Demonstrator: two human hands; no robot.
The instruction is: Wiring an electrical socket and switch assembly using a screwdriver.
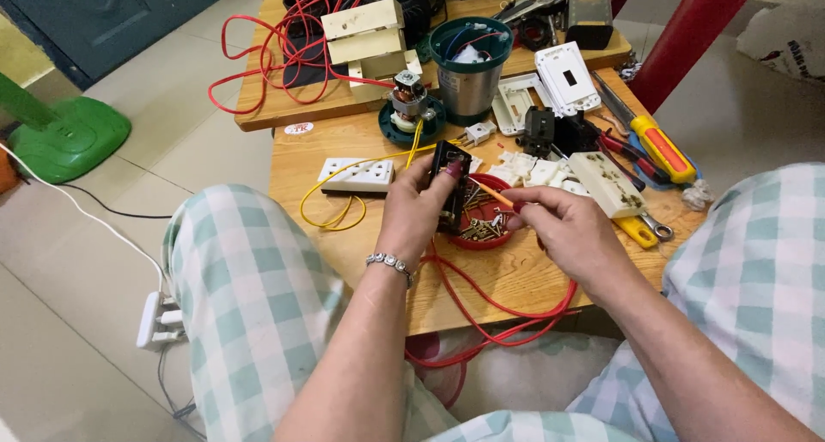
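A small round white sticker [298, 128] with red marks sits on the desk [369, 236] near its far left corner. A white bag [786, 34] with dark print lies on the floor, top right.

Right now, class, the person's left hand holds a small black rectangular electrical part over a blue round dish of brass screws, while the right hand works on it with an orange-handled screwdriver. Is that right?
Not quite. The round dish of brass screws is red, not blue, as the head view shows. The rest stands: the left hand holds the small black rectangular electrical part, and the right hand holds the orange-handled screwdriver.
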